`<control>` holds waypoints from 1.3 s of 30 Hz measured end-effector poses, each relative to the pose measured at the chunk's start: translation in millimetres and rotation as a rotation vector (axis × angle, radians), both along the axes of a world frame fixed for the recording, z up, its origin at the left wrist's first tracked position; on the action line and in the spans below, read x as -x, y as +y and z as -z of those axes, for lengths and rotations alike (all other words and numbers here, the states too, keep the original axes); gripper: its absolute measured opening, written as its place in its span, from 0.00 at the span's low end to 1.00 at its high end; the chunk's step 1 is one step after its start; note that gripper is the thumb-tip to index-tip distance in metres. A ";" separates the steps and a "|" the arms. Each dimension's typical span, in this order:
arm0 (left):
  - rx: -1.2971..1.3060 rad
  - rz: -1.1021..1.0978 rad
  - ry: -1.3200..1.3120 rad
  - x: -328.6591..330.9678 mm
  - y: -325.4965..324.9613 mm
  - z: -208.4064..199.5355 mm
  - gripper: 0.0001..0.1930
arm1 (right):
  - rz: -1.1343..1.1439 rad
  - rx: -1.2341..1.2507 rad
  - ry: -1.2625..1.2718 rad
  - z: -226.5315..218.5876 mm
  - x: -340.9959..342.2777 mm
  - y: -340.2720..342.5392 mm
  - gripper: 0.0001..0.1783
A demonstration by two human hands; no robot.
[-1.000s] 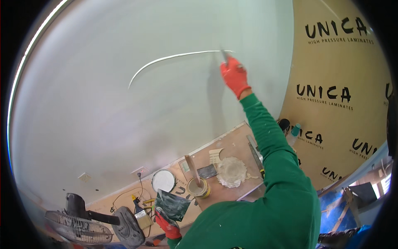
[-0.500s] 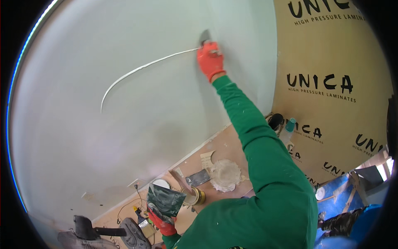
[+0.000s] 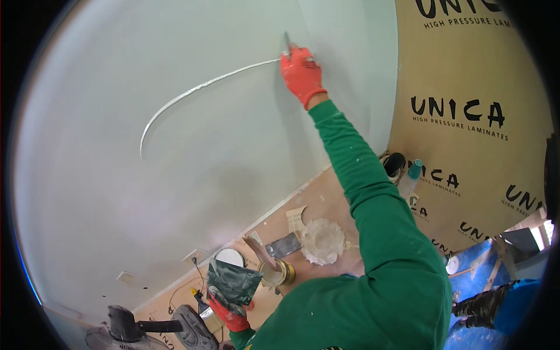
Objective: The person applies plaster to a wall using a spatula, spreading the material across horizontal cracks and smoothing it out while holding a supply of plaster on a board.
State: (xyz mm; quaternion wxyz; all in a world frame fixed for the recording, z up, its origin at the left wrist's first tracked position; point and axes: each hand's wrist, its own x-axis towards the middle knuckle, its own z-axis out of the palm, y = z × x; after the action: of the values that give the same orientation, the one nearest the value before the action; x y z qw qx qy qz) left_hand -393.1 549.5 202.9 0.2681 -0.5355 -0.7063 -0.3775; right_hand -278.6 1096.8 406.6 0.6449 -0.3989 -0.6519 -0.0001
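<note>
Reaching far up the pale wall [image 3: 192, 137], my right hand [image 3: 301, 73] wears a red glove. Its fingers are closed round a putty knife [image 3: 286, 39], whose narrow blade shows nearly edge-on by the wall. A curved white line of what looks like filler [image 3: 201, 86] runs across the wall to just beside this glove. Low down, my left hand [image 3: 228, 314], also in a red glove smeared with grey, grips a dark flat plate [image 3: 234, 283] streaked with pale paste. Part of its fingers is hidden by the plate.
Below the wall stand an open tin [image 3: 284, 272] and a white round lid or tub [image 3: 229, 256]. Near them lie a grey flat piece [image 3: 283, 245] and a crumpled pale disc [image 3: 322, 241]. A fan [image 3: 123, 325] is at lower left. Another person's legs [image 3: 484, 306] show at lower right.
My right hand has moved slightly upward, and the knife blade has turned from broad to nearly edge-on. My left hand still holds the plate. The whole view has shifted slightly.
</note>
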 end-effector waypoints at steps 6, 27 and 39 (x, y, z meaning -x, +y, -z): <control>-0.072 -0.049 -0.073 20.9 -19.1 21.3 0.26 | -0.213 -0.029 -0.109 -33.4 68.6 -107.2 0.16; -0.143 -0.248 0.017 21.5 -64.3 11.4 0.30 | -0.609 -0.383 -0.682 11.0 234.8 -329.8 0.15; -0.137 0.115 -0.146 28.1 41.7 -111.5 0.09 | -1.463 -0.600 -0.455 25.1 26.3 -326.7 0.31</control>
State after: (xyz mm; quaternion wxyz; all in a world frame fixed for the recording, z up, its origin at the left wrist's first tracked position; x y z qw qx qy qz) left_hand -421.2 591.3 314.5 0.2298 -0.5265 -0.6648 -0.4775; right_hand -304.9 770.1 381.6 0.4132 0.3262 -0.8340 0.1652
